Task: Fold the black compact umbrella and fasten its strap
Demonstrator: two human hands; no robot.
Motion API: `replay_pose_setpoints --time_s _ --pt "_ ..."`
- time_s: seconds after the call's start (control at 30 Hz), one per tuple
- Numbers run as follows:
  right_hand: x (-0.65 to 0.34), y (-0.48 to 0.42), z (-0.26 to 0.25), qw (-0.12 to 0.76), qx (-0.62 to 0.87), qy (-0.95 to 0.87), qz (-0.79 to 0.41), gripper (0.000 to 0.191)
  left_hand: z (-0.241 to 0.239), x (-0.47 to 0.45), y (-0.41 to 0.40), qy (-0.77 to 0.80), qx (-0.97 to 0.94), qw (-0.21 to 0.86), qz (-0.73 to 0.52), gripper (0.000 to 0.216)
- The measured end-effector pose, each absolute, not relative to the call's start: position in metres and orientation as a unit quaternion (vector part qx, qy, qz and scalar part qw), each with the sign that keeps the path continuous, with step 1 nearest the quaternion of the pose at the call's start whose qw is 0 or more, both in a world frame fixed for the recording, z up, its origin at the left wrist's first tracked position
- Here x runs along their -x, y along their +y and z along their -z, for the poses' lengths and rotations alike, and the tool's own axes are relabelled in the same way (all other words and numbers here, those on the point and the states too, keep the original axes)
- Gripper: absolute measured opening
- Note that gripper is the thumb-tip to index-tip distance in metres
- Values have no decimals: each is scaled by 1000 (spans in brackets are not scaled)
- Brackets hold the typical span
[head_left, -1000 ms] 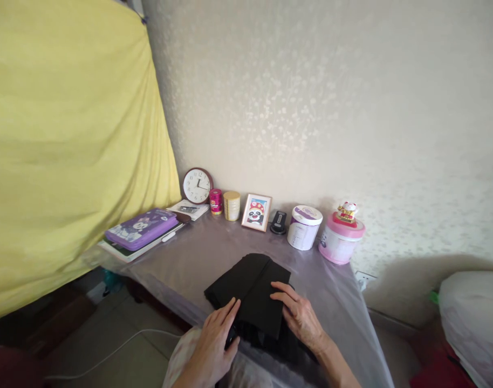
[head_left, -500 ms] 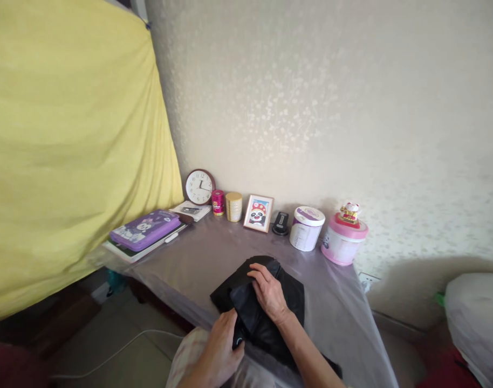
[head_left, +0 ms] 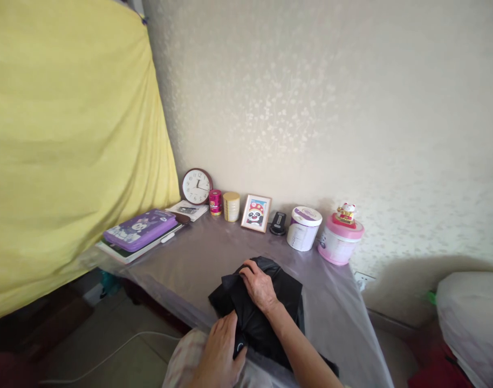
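A black folding umbrella (head_left: 285, 288) lies loosely bunched on the near part of the table, its cloth in overlapping folds. At its near end my left hand (head_left: 222, 347) is closed around the dark handle, whose rounded tip shows between thumb and fingers. My right hand (head_left: 258, 285) rests over the cloth with curled fingers, gripping a flap along its upper left edge. The right forearm crosses over the lower part of the cloth and hides some of it.
Along the wall stand a clock (head_left: 197, 186), a pink can (head_left: 215, 202), a yellow-lidded jar (head_left: 231, 207), a panda picture frame (head_left: 256, 213), a black device (head_left: 278, 223), a white-purple tub (head_left: 304, 229) and a pink tub (head_left: 340, 240) with a cat figurine (head_left: 346, 213). A purple case (head_left: 140, 230) lies left.
My right hand has shifted slightly left, drawing the black flap up and leftward over the cloth. My left hand stays on the handle. The view has turned slightly.
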State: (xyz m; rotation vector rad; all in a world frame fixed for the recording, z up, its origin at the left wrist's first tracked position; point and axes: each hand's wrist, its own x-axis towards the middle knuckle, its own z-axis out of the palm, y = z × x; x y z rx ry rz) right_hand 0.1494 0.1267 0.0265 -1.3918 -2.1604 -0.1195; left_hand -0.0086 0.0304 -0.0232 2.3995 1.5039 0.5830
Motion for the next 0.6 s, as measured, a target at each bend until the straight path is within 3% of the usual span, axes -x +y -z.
replay_pose_setpoints --time_s 0.2,0.43,0.6 --pt "-149 126 -29 266 524 -808 48 21 20 12 20 481 -844 61 -229 76" --pt "-150 124 -32 270 502 -820 45 21 11 10 19 478 -862 15 -169 68" --pt "-166 95 -41 330 447 -831 29 30 18 12 20 467 -863 5 -191 65"
